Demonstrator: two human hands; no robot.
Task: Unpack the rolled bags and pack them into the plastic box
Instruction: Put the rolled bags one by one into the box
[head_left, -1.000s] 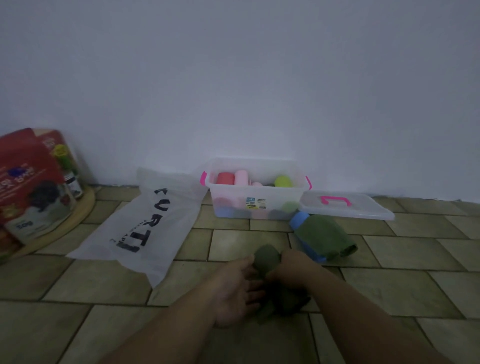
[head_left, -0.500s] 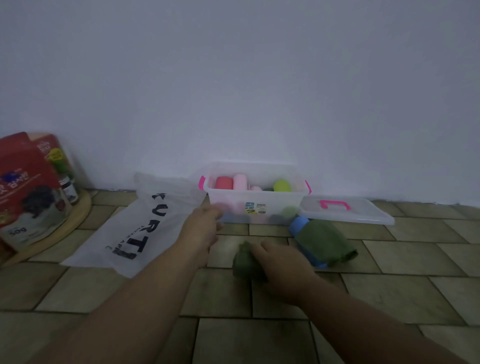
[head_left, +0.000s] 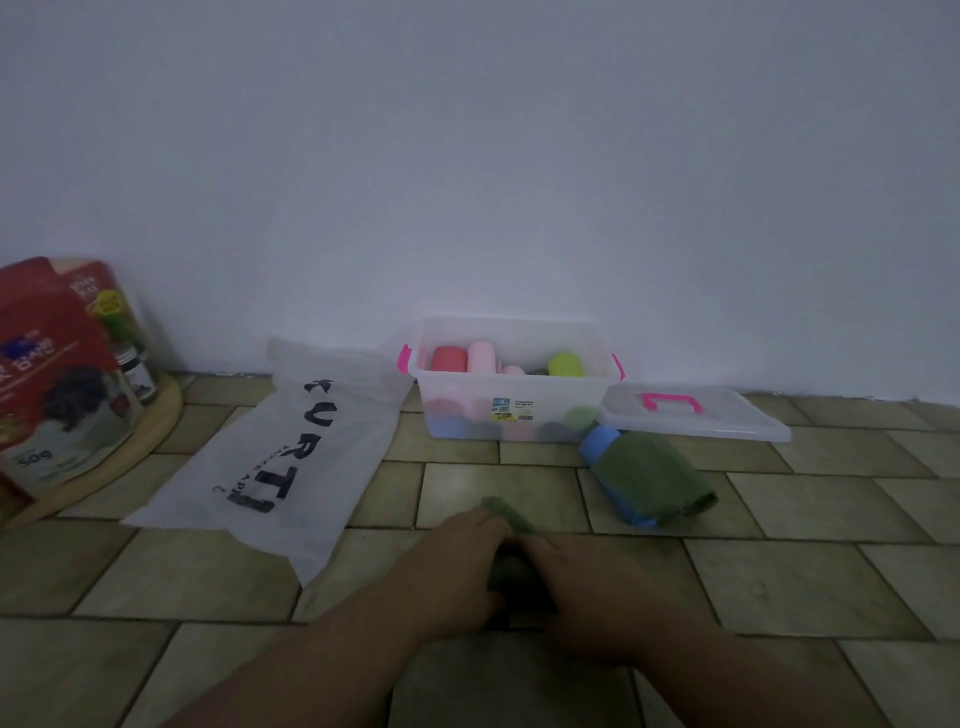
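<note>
A dark green rolled bag (head_left: 511, 540) lies on the floor tiles between my hands. My left hand (head_left: 457, 566) and my right hand (head_left: 576, 587) both press on it from either side, hiding most of it. Behind them, a clear plastic box (head_left: 511, 410) with pink latches stands against the wall and holds several rolled bags in red, pink and yellow-green. A flat green bag on a blue one (head_left: 644, 473) lies just right of the box's front.
The box's clear lid (head_left: 696, 415) with a pink handle lies to the right of the box. A white plastic bag with black lettering (head_left: 291, 457) is spread on the floor at left. Red packages (head_left: 52, 374) stand on a round wooden board at far left.
My left hand has come back from near the box's front and now rests on the green roll beside my right hand. The roll has been pulled nearer to me.
</note>
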